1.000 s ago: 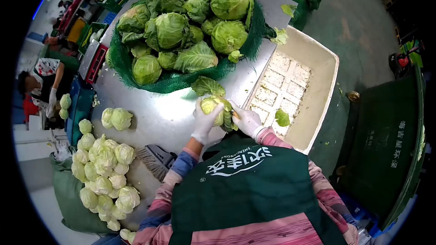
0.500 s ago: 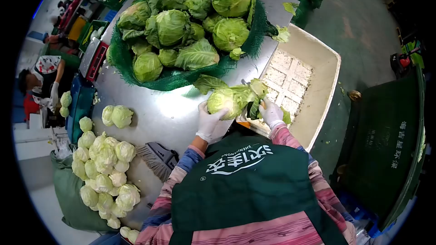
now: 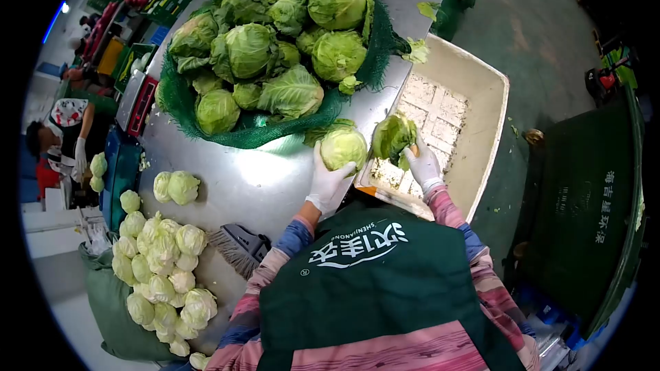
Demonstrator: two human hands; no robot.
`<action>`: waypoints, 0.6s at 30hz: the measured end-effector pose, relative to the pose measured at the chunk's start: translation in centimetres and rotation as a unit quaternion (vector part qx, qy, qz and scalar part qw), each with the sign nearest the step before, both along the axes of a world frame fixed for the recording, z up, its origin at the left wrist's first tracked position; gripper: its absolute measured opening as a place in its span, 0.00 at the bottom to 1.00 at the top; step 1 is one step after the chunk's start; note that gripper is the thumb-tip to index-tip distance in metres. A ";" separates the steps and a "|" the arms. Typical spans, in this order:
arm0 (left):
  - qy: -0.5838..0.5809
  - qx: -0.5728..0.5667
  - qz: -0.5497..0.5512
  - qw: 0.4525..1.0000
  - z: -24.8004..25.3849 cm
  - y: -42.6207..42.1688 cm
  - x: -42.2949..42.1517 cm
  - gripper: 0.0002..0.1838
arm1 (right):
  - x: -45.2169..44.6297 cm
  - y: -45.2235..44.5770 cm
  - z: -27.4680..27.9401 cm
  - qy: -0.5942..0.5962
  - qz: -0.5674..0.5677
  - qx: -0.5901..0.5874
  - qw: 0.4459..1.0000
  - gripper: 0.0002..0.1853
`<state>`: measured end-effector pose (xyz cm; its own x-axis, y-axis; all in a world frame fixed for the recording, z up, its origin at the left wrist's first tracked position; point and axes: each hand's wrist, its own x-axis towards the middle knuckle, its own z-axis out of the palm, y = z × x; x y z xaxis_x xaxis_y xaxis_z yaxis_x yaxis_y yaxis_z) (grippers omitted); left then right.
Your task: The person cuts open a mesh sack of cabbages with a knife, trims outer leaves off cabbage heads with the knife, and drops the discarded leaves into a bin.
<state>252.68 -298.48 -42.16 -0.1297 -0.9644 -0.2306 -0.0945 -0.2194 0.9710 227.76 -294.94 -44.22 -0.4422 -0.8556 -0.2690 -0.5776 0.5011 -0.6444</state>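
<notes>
Cabbage in the hand: I see one pale green head (image 3: pixel 344 149) above the metal table (image 3: pixel 230 199), near the table's right edge, with darker outer leaves (image 3: pixel 333 126) just behind it.
Left hand: gloved in white, the left hand (image 3: pixel 328 180) is cupped around that head, thumb across its near side.
Right hand: also gloved, the right hand (image 3: pixel 423 167) is closed on a bunch of dark green leaves (image 3: pixel 393 136), apart from the head. I make out a small orange-brown piece (image 3: pixel 413 151) at its fingers, too hidden for me to name.
Bin: the off-white bin (image 3: pixel 489 141) stands beside the table on the right, scraps scattered over its floor, the leaf bunch above its near left part.
Brush: a grey brush (image 3: pixel 242 244) lies left of the forearms.
Pale heads: a heap of cabbages (image 3: pixel 163 251) sits at the left, with a touching pair (image 3: pixel 180 187) a little beyond.
Net: the green net (image 3: pixel 254 139) surrounds leafier, greener cabbages (image 3: pixel 251 51) farther up the table.
Co-worker: I have a person (image 3: pixel 67 113) off to the far left, one hand gloved.
</notes>
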 end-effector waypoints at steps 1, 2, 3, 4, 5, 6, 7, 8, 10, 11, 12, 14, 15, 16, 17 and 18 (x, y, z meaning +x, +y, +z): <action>0.030 0.003 0.003 1.000 -0.3 -0.2 -0.1 0.56 | -0.1 0.1 0.0 -0.002 0.006 0.002 1.000 0.36; 0.030 0.002 -0.001 1.000 -0.4 -0.4 0.0 0.56 | -0.4 0.2 0.0 -0.003 0.003 0.001 1.000 0.36; -0.030 0.003 -0.025 0.999 1.3 -0.8 -0.3 0.56 | -0.5 0.2 0.4 -0.019 -0.057 -0.022 0.998 0.35; -0.088 0.006 -0.046 0.995 2.3 -1.1 -0.5 0.57 | -0.6 0.1 0.6 -0.033 -0.113 -0.045 0.992 0.34; -0.090 0.006 -0.057 0.994 2.2 -1.3 -0.8 0.57 | -0.2 0.0 0.5 -0.042 -0.057 -0.093 0.993 0.30; -0.128 -0.042 -0.050 0.990 2.0 -1.4 -1.5 0.58 | 0.4 -0.4 0.5 -0.048 0.001 -0.140 0.989 0.26; -0.163 -0.090 -0.035 0.982 2.0 -1.4 -2.0 0.59 | 1.3 -0.9 0.2 -0.045 0.063 -0.108 0.991 0.26; -0.161 -0.092 -0.052 0.981 2.0 -1.4 -2.8 0.59 | 1.9 -0.8 0.0 -0.041 0.108 -0.075 0.991 0.26; -0.354 -0.148 -0.099 0.918 3.1 -1.2 -3.9 0.59 | 4.3 -0.7 4.0 -0.016 0.137 -0.066 0.988 0.27; -0.372 -0.162 -0.117 0.907 3.8 -1.4 -4.5 0.56 | 5.0 -0.5 5.5 0.010 0.165 -0.056 0.985 0.28; -0.371 -0.162 -0.120 0.906 3.7 -1.4 -4.6 0.56 | 5.6 -0.6 5.3 0.050 0.176 -0.062 0.981 0.30; -0.381 -0.155 -0.108 0.905 3.4 -1.6 -4.7 0.53 | 6.2 -0.8 5.3 0.062 0.211 -0.036 0.975 0.32; -0.386 -0.152 -0.113 0.903 3.6 -1.6 -4.7 0.53 | 6.3 -0.9 5.7 0.061 0.209 -0.036 0.975 0.32; -0.386 -0.152 -0.113 0.903 3.8 -1.5 -4.7 0.53 | 6.3 -1.1 6.1 0.063 0.219 -0.024 0.973 0.32; -0.391 -0.152 -0.118 0.900 3.9 -1.5 -4.7 0.53 | 6.4 -1.2 6.3 0.063 0.225 -0.012 0.972 0.32; -0.394 -0.150 -0.120 0.899 3.9 -1.4 -4.8 0.53 | 6.3 -1.4 6.3 0.062 0.224 -0.011 0.973 0.32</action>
<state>247.90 -299.87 -38.22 -0.2527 -0.9646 -0.0756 -0.7887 0.1601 0.5936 234.10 -296.29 -37.96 -0.0525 -0.9748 -0.2169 -0.8090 0.1689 -0.5631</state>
